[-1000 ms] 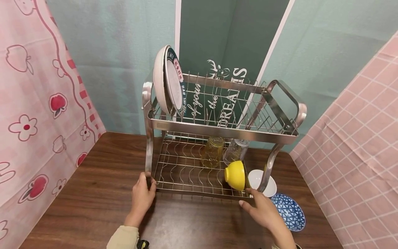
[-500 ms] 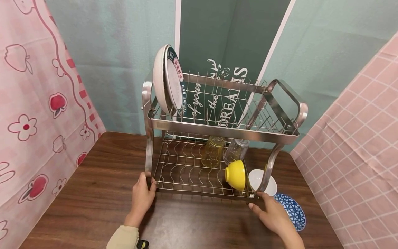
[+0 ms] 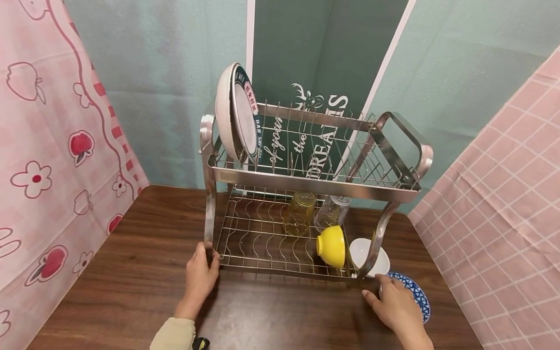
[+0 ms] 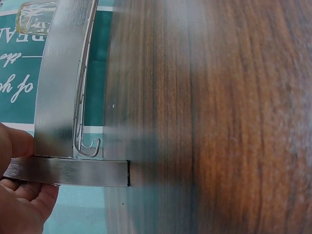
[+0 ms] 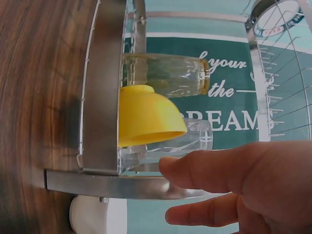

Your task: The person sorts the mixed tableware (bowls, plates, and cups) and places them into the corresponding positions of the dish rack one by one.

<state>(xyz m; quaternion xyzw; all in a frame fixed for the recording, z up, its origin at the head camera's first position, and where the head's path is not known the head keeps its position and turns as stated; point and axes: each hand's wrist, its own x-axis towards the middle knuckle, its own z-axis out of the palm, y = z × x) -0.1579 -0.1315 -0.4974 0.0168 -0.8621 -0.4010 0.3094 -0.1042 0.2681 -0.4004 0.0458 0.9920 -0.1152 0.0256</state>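
A two-tier metal dish rack (image 3: 312, 183) stands on the wooden table. My left hand (image 3: 202, 274) grips its front left leg near the bottom; the left wrist view shows thumb and fingers on either side of the metal bar (image 4: 87, 173). Beside the front right leg, my right hand (image 3: 395, 304) holds nothing, its thumb and fingers spread apart in the right wrist view. On the lower tier a yellow bowl (image 3: 332, 247) lies on its side at the right. Behind it are a yellow glass (image 3: 299, 214) and a clear glass (image 3: 331, 214).
On the upper tier, a large white bowl (image 3: 224, 114) and a dark-rimmed plate (image 3: 246, 116) stand on edge at the left. A white bowl (image 3: 360, 252) and a blue patterned plate (image 3: 421, 296) sit right of the rack; my right hand partly covers the plate. Curtains (image 3: 166, 97) hang around the table.
My right hand has moved right and slightly toward me, from the rack's front right corner to over the blue plate's edge. My left hand and the rack look unmoved.
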